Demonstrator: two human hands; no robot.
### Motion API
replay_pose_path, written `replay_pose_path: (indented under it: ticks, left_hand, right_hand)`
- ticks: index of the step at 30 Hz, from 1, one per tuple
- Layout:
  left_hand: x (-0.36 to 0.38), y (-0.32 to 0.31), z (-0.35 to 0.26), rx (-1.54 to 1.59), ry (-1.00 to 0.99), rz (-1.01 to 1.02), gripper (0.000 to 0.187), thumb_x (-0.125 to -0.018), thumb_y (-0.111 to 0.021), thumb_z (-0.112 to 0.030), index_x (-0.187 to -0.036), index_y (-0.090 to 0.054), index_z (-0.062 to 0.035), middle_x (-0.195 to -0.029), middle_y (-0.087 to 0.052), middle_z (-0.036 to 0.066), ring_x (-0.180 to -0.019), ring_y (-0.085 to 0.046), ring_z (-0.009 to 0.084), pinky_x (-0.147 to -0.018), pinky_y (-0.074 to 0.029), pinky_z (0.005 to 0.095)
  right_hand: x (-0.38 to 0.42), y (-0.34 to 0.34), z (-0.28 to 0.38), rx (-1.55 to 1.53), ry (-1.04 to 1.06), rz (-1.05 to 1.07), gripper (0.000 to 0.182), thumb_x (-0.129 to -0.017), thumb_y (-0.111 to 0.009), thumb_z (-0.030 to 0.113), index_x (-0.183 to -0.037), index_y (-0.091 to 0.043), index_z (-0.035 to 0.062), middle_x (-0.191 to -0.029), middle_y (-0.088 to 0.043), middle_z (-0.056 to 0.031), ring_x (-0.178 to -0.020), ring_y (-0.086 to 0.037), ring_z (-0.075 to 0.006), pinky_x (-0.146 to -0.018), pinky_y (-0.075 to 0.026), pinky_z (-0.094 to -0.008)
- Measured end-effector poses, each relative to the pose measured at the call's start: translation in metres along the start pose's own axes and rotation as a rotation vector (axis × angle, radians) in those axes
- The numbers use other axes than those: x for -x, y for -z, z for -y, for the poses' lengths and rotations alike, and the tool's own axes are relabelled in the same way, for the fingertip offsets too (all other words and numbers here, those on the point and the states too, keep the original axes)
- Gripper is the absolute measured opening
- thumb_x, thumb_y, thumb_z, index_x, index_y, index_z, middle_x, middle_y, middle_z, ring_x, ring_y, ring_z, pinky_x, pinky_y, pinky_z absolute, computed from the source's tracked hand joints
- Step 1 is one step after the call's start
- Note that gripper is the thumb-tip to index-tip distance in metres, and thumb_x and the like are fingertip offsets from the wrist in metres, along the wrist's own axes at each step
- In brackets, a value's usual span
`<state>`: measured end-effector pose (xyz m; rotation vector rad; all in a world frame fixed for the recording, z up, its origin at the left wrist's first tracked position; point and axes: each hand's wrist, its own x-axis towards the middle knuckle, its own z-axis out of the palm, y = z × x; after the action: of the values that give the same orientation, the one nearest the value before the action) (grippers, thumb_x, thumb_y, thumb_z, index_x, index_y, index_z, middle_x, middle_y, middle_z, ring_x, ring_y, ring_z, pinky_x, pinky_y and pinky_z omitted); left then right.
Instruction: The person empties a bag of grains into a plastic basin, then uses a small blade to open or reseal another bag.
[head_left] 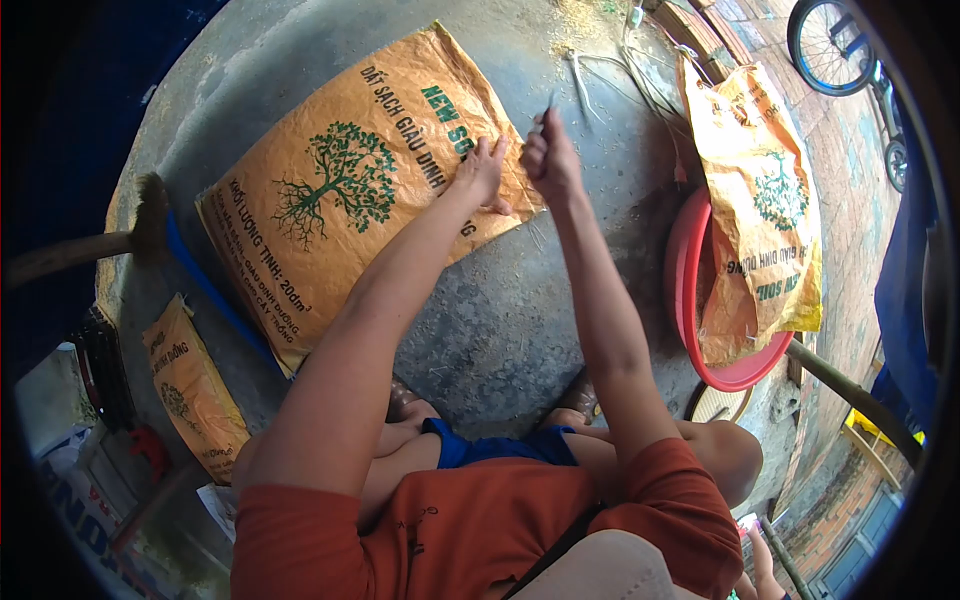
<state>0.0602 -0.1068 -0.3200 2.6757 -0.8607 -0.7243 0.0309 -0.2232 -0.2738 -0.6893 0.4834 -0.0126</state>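
Observation:
A large orange soil sack (350, 170) with green and black print and a tree picture lies flat on the concrete floor in front of me. My left hand (480, 178) rests on the sack near its right edge, fingers spread against the surface. Just off that edge, my right hand (552, 155) is closed in a fist with the thumb up. From its top sticks out a thin, pointed grey tool (553, 99), blurred and too small to name for sure. Loose threads hang by the sack's lower right corner.
Another orange sack (755, 190) stands in a red basin (686, 270) at right. A white cord (650, 95) with a plug trails nearby. To the left are a broom (150, 220), a blue edge under the big sack, and a smaller orange sack (193, 390). A bicycle wheel (830, 45) shows top right.

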Motion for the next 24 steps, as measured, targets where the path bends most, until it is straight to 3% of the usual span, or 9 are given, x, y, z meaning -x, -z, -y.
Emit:
replay_pose_path:
  ticks: [3,4,7,11,12,15,20,22,24]
  left_hand:
    - [0.001,-0.001,0.004,0.010,-0.060,-0.032,0.124,-0.044,-0.081,-0.040,-0.133,-0.003,-0.0034,-0.116,-0.028,0.023,-0.105,-0.040,0.0367,-0.090,-0.037,0.0395]
    - [0.004,0.001,0.005,0.075,-0.071,-0.038,0.127,-0.044,-0.082,-0.040,-0.132,0.001,-0.0007,-0.118,-0.027,0.025,-0.109,-0.037,0.0380,-0.092,-0.036,0.0389]
    - [0.015,0.005,-0.001,0.093,0.008,-0.079,0.126,-0.047,-0.082,-0.036,-0.131,0.005,0.0006,-0.128,-0.021,0.025,-0.115,-0.033,0.0359,-0.096,-0.034,0.0356]
    - [0.020,0.004,0.009,0.299,0.065,-0.089,0.115,-0.053,-0.077,-0.020,-0.131,0.005,0.0012,-0.127,-0.020,0.028,-0.115,-0.033,0.0381,-0.097,-0.032,0.0341]
    - [0.016,-0.006,0.018,0.353,0.023,-0.172,0.104,-0.056,-0.069,-0.013,-0.131,0.001,0.0023,-0.125,-0.022,0.029,-0.114,-0.034,0.0387,-0.095,-0.033,0.0334]
    - [0.009,-0.017,0.032,0.385,-0.003,-0.137,0.099,-0.057,-0.068,-0.011,-0.131,-0.004,0.0032,-0.122,-0.024,0.029,-0.113,-0.035,0.0396,-0.094,-0.034,0.0332]
    - [0.010,-0.010,0.026,0.356,0.028,-0.113,0.099,-0.055,-0.069,-0.010,-0.131,-0.006,0.0039,-0.119,-0.027,0.025,-0.109,-0.039,0.0376,-0.091,-0.037,0.0318]
    - [0.003,-0.018,0.032,0.368,0.014,-0.127,0.109,-0.048,-0.076,-0.016,-0.132,-0.009,0.0003,-0.119,-0.027,0.022,-0.106,-0.041,0.0365,-0.089,-0.039,0.0338]
    - [0.004,-0.017,0.032,0.364,0.017,-0.120,0.110,-0.047,-0.077,-0.015,-0.132,-0.009,0.0005,-0.119,-0.027,0.022,-0.107,-0.041,0.0366,-0.090,-0.039,0.0341]
  right_hand:
    - [-0.008,-0.007,0.053,-0.077,0.033,0.137,0.033,-0.087,-0.042,0.042,-0.085,-0.040,0.0095,-0.051,-0.027,0.0058,-0.039,-0.021,-0.0034,-0.033,-0.017,-0.0176]
    - [-0.009,-0.006,0.060,-0.127,-0.132,0.177,0.033,-0.087,-0.043,0.041,-0.086,-0.040,0.0085,-0.052,-0.027,0.0060,-0.039,-0.022,-0.0030,-0.033,-0.017,-0.0169]
    - [0.000,-0.010,0.030,0.079,-0.332,0.021,0.032,-0.086,-0.045,0.040,-0.082,-0.038,0.0095,-0.052,-0.026,0.0064,-0.039,-0.022,-0.0026,-0.032,-0.018,-0.0160]
    - [-0.018,0.027,-0.037,-0.391,-0.644,0.012,0.036,-0.085,-0.046,0.042,-0.073,-0.042,0.0079,-0.047,-0.025,0.0064,-0.037,-0.023,-0.0031,-0.030,-0.019,-0.0148]
    - [-0.019,0.030,-0.047,-0.457,-0.650,0.000,0.036,-0.084,-0.046,0.042,-0.072,-0.043,0.0079,-0.046,-0.025,0.0064,-0.036,-0.023,-0.0032,-0.029,-0.019,-0.0148]
    - [-0.025,0.031,-0.060,-0.526,-0.630,-0.023,0.037,-0.084,-0.046,0.042,-0.071,-0.044,0.0078,-0.045,-0.025,0.0063,-0.036,-0.022,-0.0034,-0.029,-0.018,-0.0148]
    - [-0.035,0.029,-0.063,-0.501,-0.589,-0.083,0.037,-0.084,-0.046,0.043,-0.072,-0.043,0.0083,-0.045,-0.025,0.0061,-0.035,-0.022,-0.0034,-0.029,-0.018,-0.0146]
    - [-0.038,0.030,-0.063,-0.462,-0.554,-0.047,0.037,-0.084,-0.047,0.041,-0.071,-0.045,0.0065,-0.045,-0.027,0.0057,-0.035,-0.022,-0.0043,-0.029,-0.019,-0.0163]
    - [-0.040,0.028,-0.061,-0.429,-0.517,-0.046,0.036,-0.083,-0.048,0.042,-0.073,-0.043,0.0081,-0.045,-0.025,0.0061,-0.036,-0.021,-0.0039,-0.029,-0.018,-0.0158]
